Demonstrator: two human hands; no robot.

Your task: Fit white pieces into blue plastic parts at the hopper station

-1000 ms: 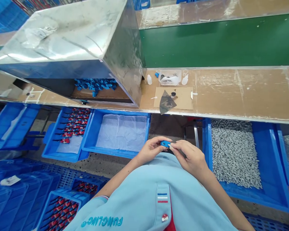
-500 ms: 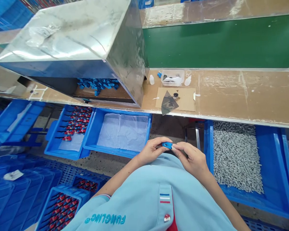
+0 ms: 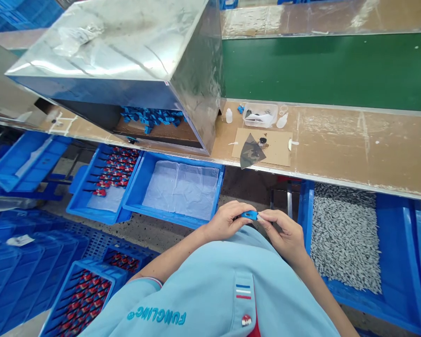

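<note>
Small blue plastic part [image 3: 249, 215] pinched between the curled fingers of left hand [image 3: 226, 222] and right hand [image 3: 284, 234], just above light-blue shirt [image 3: 196, 304]; blue plastic bin [image 3: 407, 257] of small grey pieces [image 3: 344, 238] lies right of grip.

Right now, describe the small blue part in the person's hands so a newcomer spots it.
Below the long tan workbench with its big stainless-steel hopper, two bare hands are held over a light-blue shirt. Between the left hand and right hand sits a small bright-blue plastic piece, the only one held, unlike the blue pile under the hopper.
</note>
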